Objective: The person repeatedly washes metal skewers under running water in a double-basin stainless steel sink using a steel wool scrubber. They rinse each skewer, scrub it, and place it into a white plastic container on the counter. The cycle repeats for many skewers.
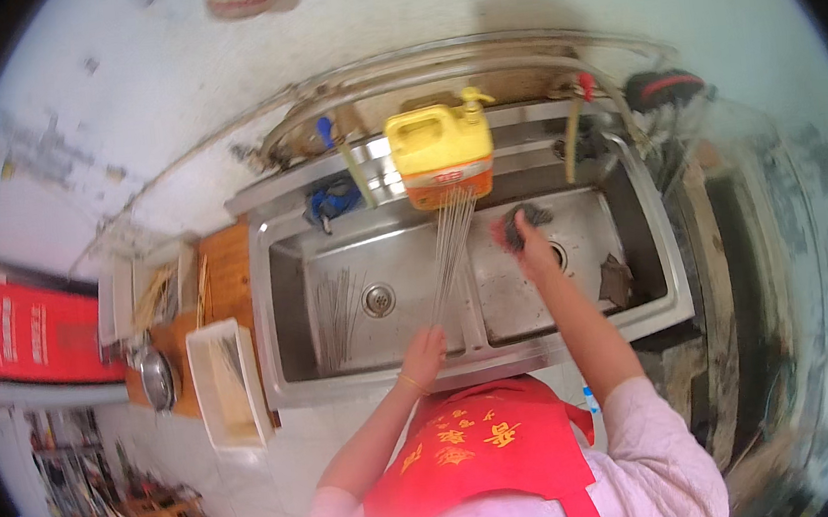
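Observation:
My left hand (425, 352) grips a bundle of thin metal skewers (454, 243) by one end, near the front rim of a double-basin steel sink (472, 305). The skewers fan out away from me over the divider, their far ends in front of a yellow jug (440, 144) with a pump top. Over the right basin, my right hand (530, 247) holds a dark scouring pad (523, 224), apart from the skewers and slightly blurred. More thin skewers (337, 318) lie in the left basin, left of its drain (378, 300).
A blue cloth (332, 203) hangs at the sink's back left. Blue-handled (326, 132) and red-handled (586, 85) taps rise behind. A brown scrap (616, 280) lies in the right basin. To the left are a white plastic bin (227, 396), a metal bowl (159, 380) and a wooden board (229, 276).

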`<act>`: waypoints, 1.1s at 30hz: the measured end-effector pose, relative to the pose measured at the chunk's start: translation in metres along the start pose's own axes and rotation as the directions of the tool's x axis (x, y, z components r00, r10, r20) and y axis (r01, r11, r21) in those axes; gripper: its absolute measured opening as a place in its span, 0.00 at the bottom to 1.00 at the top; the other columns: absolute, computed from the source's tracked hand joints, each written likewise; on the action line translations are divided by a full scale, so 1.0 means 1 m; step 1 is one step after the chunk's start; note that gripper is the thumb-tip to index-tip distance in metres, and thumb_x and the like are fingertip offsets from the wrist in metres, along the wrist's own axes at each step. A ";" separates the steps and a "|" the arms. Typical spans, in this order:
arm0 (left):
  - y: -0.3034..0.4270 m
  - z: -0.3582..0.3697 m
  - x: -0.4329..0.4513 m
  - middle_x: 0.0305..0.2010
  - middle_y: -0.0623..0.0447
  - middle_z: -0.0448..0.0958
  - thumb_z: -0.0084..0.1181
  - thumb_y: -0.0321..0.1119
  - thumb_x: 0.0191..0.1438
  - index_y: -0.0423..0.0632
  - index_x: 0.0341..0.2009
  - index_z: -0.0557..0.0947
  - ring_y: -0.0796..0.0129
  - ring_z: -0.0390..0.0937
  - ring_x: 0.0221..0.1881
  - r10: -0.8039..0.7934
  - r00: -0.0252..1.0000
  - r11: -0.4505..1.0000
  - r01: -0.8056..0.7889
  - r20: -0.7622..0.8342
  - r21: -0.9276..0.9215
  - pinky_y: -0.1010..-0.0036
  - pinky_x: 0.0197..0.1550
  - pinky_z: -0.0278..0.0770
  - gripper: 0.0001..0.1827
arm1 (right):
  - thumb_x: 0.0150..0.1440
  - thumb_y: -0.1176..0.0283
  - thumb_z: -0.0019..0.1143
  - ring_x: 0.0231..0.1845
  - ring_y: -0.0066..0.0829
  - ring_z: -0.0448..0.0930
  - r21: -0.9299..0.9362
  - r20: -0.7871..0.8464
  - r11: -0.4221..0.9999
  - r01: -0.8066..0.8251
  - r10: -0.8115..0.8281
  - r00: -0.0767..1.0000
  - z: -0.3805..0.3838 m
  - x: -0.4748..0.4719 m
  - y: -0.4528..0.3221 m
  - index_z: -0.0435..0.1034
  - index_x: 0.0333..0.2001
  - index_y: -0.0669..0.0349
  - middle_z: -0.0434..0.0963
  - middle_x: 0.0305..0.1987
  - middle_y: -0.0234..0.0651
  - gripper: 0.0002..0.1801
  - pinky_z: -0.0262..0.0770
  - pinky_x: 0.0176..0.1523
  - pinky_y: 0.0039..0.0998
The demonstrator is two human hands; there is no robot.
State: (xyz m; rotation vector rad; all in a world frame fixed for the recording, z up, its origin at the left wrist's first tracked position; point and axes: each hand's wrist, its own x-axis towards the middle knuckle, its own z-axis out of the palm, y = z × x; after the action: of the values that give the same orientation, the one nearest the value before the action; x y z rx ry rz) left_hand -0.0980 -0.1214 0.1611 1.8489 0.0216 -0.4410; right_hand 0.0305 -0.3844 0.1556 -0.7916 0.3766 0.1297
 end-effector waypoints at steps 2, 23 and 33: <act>-0.012 0.008 0.008 0.17 0.59 0.63 0.38 0.47 0.60 0.45 0.28 0.70 0.74 0.62 0.17 0.270 0.961 0.944 -0.250 -0.067 0.217 0.77 0.19 0.61 0.18 | 0.60 0.55 0.41 0.45 0.33 0.76 -0.003 0.116 0.978 -0.210 0.209 0.971 0.036 -0.029 0.048 0.66 0.43 0.66 0.75 0.43 0.45 0.23 0.74 0.47 0.34; -0.082 -0.157 0.055 0.15 0.59 0.58 0.43 0.54 0.57 0.49 0.24 0.65 0.74 0.56 0.15 -0.531 0.812 0.204 -0.156 -0.243 -0.967 0.75 0.18 0.62 0.22 | 0.58 0.62 0.47 0.20 0.27 0.73 -0.853 0.174 0.427 -0.301 0.776 0.606 0.149 -0.080 0.198 0.66 0.30 0.66 0.73 0.22 0.34 0.15 0.70 0.26 0.28; -0.183 -0.285 0.129 0.20 0.45 0.69 0.39 0.53 0.59 0.42 0.27 0.70 0.53 0.68 0.23 -0.308 0.662 0.923 0.033 -0.683 -0.384 0.65 0.28 0.66 0.25 | 0.56 0.67 0.49 0.25 0.31 0.79 -0.940 -0.128 0.217 -0.264 0.493 0.860 0.092 -0.095 0.177 0.67 0.34 0.70 0.77 0.26 0.45 0.14 0.74 0.29 0.28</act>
State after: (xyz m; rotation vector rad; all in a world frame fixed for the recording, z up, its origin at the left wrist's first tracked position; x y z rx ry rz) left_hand 0.0612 0.1743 0.0250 1.5614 0.7966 0.2144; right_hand -0.0767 -0.1930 0.1322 -1.8670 0.2652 1.0066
